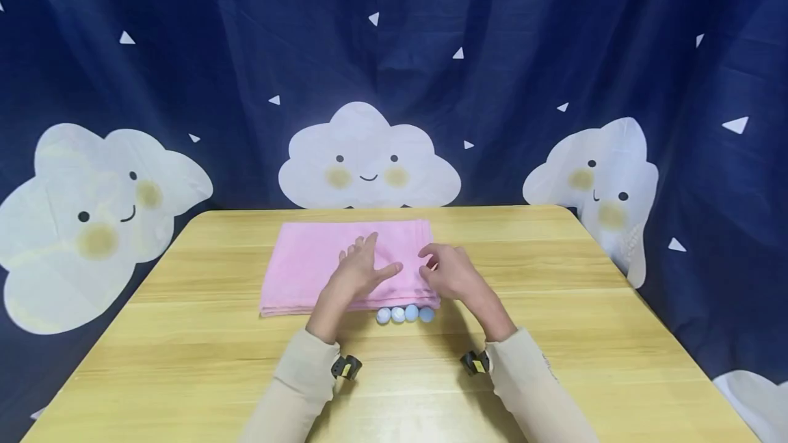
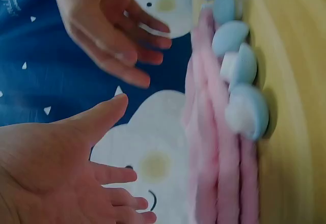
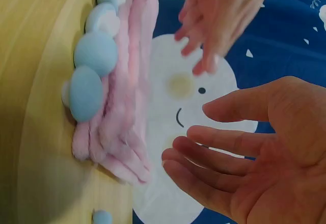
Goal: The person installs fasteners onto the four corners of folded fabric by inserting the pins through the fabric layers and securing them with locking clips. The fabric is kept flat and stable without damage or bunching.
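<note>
A folded pink towel (image 1: 308,258) lies on the table, its layered front edge (image 2: 224,183) showing in the left wrist view. Along that edge sits a row of several small rounded light-blue and white pieces (image 3: 96,54), some with a blue cap and a white part beneath. My left hand (image 1: 357,272) hovers over the towel with fingers spread and thumb stretched out, holding nothing. By the towel's right end is my right hand (image 1: 452,272), its fingers loosely bent, thumb apart from them. Nothing sits in the right palm in the right wrist view.
One more small blue piece (image 3: 102,217) lies apart, past the towel's right end. The wooden table (image 1: 203,361) reaches back to a dark blue curtain (image 1: 394,74) printed with white clouds. Both wrists carry a black strapped device (image 1: 347,367).
</note>
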Tool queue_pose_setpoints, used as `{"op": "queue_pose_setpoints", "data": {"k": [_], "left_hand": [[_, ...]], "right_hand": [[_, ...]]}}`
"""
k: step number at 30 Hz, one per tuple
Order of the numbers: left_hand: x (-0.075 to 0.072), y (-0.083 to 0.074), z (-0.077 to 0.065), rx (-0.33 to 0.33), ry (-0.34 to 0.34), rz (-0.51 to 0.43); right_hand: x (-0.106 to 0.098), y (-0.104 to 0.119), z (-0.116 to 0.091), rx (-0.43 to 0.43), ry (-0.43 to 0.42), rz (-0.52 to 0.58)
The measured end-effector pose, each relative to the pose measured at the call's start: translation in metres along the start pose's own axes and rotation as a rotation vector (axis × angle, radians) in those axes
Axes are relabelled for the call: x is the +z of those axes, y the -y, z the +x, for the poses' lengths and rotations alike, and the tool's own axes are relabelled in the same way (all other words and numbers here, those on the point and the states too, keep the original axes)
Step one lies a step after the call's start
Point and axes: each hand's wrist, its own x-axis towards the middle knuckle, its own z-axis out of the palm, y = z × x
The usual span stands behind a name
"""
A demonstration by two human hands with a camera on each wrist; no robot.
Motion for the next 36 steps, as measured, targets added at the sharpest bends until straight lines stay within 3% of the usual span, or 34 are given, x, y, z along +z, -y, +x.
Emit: {"op": "queue_pose_setpoints", "data": {"k": [5, 14, 23, 29, 36], "left_hand": [[0.013, -0.008, 0.003, 0.051, 0.035, 0.038], [0.030, -0.019, 0.001, 0.109, 0.094, 0.082], [0.040, -0.017, 0.002, 0.078, 0.109, 0.070], [0.039, -0.015, 0.002, 0.067, 0.098, 0.040], [0.036, -0.013, 0.004, 0.091, 0.037, 0.039]], "right_hand": [[0.003, 0.002, 0.000, -0.034, 0.024, -0.003], [0.009, 0.000, 0.000, 0.043, 0.073, 0.000], [0.016, -0.005, -0.001, 0.062, 0.160, -0.030], [0.016, -0.006, -0.002, 0.081, 0.190, -0.047], [0.014, -0.005, -0.001, 0.086, 0.186, -0.079]]}}
